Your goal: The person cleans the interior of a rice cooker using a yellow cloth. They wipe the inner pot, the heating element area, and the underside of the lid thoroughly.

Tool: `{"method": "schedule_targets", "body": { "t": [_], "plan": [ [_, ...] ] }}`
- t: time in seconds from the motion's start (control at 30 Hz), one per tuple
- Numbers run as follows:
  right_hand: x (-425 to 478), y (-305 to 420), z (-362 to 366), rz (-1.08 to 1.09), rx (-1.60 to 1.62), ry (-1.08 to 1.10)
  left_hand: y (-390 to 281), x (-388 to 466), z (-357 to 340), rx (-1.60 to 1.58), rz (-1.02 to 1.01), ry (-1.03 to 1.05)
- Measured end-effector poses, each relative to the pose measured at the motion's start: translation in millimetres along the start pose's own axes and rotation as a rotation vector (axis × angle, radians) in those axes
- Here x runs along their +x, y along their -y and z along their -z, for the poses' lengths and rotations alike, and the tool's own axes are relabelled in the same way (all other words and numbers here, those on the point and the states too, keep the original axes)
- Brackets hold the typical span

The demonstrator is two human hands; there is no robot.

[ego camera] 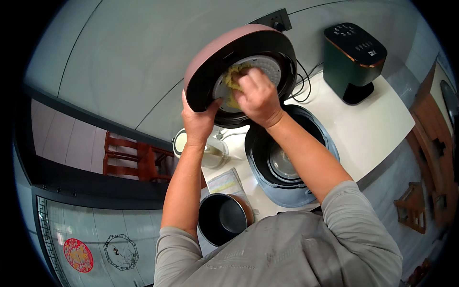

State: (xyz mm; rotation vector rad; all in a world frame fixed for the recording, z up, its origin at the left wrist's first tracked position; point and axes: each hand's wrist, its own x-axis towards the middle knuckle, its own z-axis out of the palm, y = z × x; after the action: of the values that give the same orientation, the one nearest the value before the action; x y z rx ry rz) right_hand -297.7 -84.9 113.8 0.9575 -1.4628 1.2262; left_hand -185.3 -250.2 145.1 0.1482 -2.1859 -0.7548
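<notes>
A rice cooker stands before me with its pink-topped lid (209,59) raised. My left hand (200,116) grips the lid's lower left edge, thumb on the inner side. In my right hand (256,95) is a bunched yellow cloth (233,77), pressed against the round grey inner plate (270,68) of the lid. My fingers hide part of the cloth. Below the lid, the cooker's blue body (287,197) shows an open dark cavity with a metal heating plate (281,163) at its bottom. My right forearm crosses over this opening.
A dark inner pot (226,219) stands at the table's near left, by a folded cloth (227,183). Behind my left forearm is a pale electric kettle (215,152). A dark green air fryer (337,68) occupies the white table's (373,118) far right. Cables run from a wall socket strip (274,21).
</notes>
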Motion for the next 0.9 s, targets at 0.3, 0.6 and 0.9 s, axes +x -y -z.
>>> {"method": "schedule_targets", "body": {
  "t": [0.3,0.6,0.9],
  "plan": [
    [-7.6,18.7,-14.3,-0.05,-0.013,0.035,5.7,0.5,-1.7,-0.012,-0.022,-0.014],
    [2.3,-30.4,8.3,-0.209,-0.098,-0.203,-7.1,1.2,2.0,0.053,0.038,0.015],
    [-10.5,-1.5,-12.2,-0.226,-0.064,-0.11,-8.6,0.3,1.2,0.014,0.025,0.007]
  ]
}}
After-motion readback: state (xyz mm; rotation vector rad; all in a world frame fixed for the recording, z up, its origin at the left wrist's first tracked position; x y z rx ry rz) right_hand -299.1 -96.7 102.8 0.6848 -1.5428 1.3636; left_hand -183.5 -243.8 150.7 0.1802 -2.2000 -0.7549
